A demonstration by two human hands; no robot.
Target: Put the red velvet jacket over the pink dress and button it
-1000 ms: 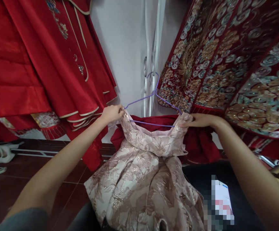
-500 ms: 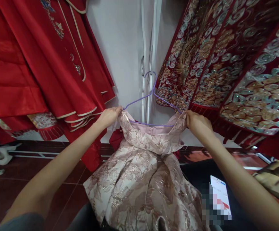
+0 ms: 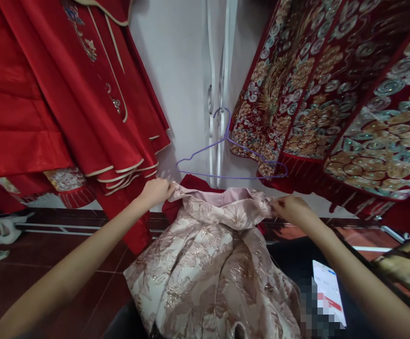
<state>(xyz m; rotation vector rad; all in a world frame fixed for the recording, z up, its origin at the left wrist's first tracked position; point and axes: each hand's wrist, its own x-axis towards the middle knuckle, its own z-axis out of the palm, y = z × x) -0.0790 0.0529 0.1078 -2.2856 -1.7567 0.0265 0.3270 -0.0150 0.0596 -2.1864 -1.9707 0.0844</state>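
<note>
Pink brocade dress [image 3: 212, 254] hangs between outstretched arms just below a purple hanger [image 3: 226, 157]; left hand [image 3: 155, 192] and right hand [image 3: 291, 209] each pinch a shoulder.

The left hand [image 3: 155, 192] and the right hand [image 3: 291, 210] are both uncovered, with bare fingers and bare wrists. Behind each hand the forearm is slim, smooth and unclothed all the way back to the lower edge of the view. Whatever is worn above the elbows is out of view, and the fingernails are too small to make out.
</note>
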